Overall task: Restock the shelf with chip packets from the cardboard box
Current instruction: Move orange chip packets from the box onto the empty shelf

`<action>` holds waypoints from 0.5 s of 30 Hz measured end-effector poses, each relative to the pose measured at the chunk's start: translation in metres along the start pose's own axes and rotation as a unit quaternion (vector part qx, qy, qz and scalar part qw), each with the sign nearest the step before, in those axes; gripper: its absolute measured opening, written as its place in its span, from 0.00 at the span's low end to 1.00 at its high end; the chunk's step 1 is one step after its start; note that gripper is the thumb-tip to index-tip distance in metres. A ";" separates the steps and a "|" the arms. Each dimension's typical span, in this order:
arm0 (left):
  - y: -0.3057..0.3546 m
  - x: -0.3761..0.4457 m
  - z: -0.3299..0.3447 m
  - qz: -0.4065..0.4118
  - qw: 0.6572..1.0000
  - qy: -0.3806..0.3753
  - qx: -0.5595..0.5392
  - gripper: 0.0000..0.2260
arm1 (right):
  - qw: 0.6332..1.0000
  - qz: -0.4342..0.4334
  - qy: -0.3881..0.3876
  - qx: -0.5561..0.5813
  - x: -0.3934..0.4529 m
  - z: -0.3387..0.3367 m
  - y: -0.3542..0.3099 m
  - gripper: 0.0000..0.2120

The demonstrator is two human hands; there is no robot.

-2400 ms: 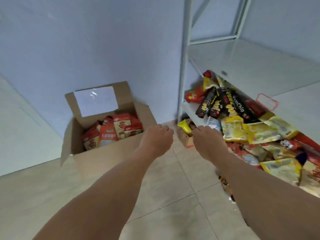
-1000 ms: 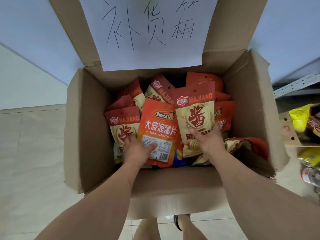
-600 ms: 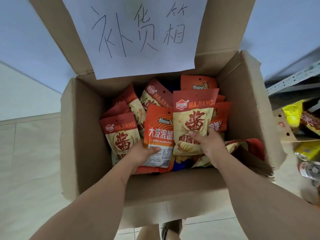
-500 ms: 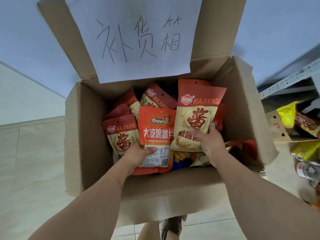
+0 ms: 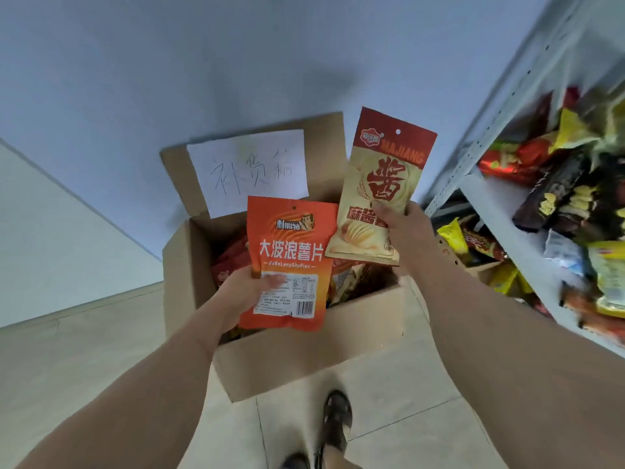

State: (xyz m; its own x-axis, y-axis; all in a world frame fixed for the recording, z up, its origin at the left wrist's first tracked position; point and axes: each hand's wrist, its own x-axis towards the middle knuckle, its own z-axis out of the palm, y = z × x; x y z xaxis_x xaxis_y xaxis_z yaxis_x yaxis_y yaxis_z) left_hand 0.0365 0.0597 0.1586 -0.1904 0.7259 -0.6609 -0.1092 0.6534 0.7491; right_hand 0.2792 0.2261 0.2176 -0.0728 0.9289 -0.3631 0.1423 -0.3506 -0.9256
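Note:
My left hand (image 5: 245,294) grips an orange chip packet (image 5: 291,252) by its lower left corner, held above the open cardboard box (image 5: 304,353). My right hand (image 5: 404,228) holds a beige and red chip packet (image 5: 382,177) upright, higher and to the right of the orange one. More red packets (image 5: 226,262) lie inside the box, mostly hidden behind the two raised ones. The white metal shelf (image 5: 490,194) stands at the right, its board piled with mixed snack packets (image 5: 568,194).
A white paper label (image 5: 250,170) is stuck on the box's raised back flap. A small carton with yellow packets (image 5: 453,235) sits on the floor under the shelf. My sandalled foot (image 5: 334,424) stands on the tiled floor just in front of the box. A blue-grey wall is behind.
Both hands have lifted their packets up out of the box. My head has pulled back and up, so the box looks smaller and the shelf has come into view at the right.

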 end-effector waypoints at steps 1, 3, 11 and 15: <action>0.005 -0.014 0.007 0.010 1.000 -0.013 0.009 0.17 | 1.000 -0.009 0.015 -0.002 -0.015 -0.015 -0.010 0.15; 0.013 -0.042 0.026 0.037 0.998 -0.038 0.030 0.16 | 0.999 -0.024 0.046 -0.002 -0.051 -0.047 -0.026 0.16; 0.009 -0.138 0.120 0.119 0.972 -0.180 0.089 0.16 | 0.972 -0.077 0.221 0.038 -0.214 -0.178 -0.033 0.12; 0.006 -0.173 0.172 0.126 0.960 -0.224 0.112 0.14 | 0.956 -0.078 0.279 0.053 -0.277 -0.238 -0.027 0.10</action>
State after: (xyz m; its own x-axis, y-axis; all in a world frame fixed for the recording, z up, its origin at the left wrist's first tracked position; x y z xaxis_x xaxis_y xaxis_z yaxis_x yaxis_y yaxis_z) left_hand 0.2367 -0.0249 0.2692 0.2609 0.8538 -0.4506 0.1075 0.4382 0.8924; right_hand 0.5308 0.0067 0.3683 0.4569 0.8795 -0.1330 0.0703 -0.1848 -0.9803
